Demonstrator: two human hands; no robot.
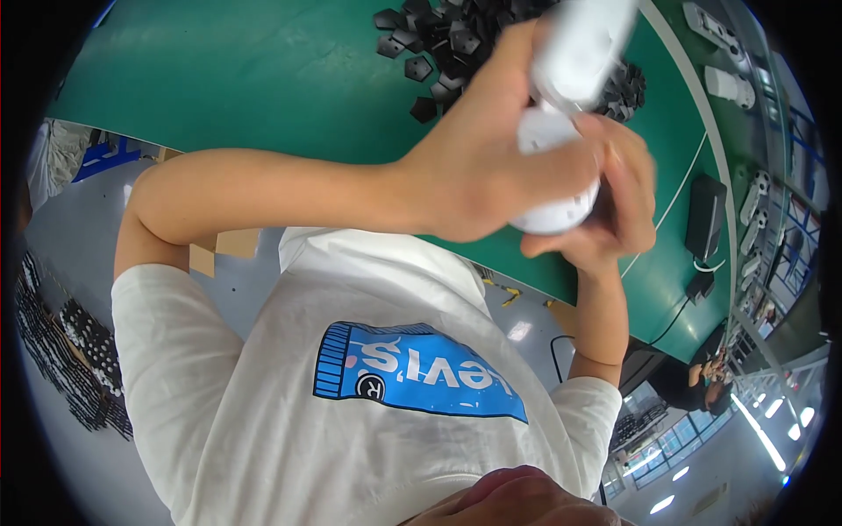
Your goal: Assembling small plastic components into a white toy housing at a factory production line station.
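Both my hands are closed round a white plastic device above the green table. Its long, smooth upper part [583, 53] is blurred by motion; below it is a rounded part [553, 210] with small dark marks or holes. Whether the two parts are joined cannot be made out. My left hand [491, 167] reaches across from the left, with its thumb over the rounded part and its fingers partly hidden behind the upper part. My right hand [627, 193] curls round the rounded part from the right, its fingers bent and slightly blurred.
Black pentagon-shaped pieces [465, 39] lie heaped on the green table [237, 79] beyond my hands. A black power adapter [704, 215] with a cable sits at the right. Several white devices [728, 88] stand along the right side. A cardboard box [235, 243] is below the table edge.
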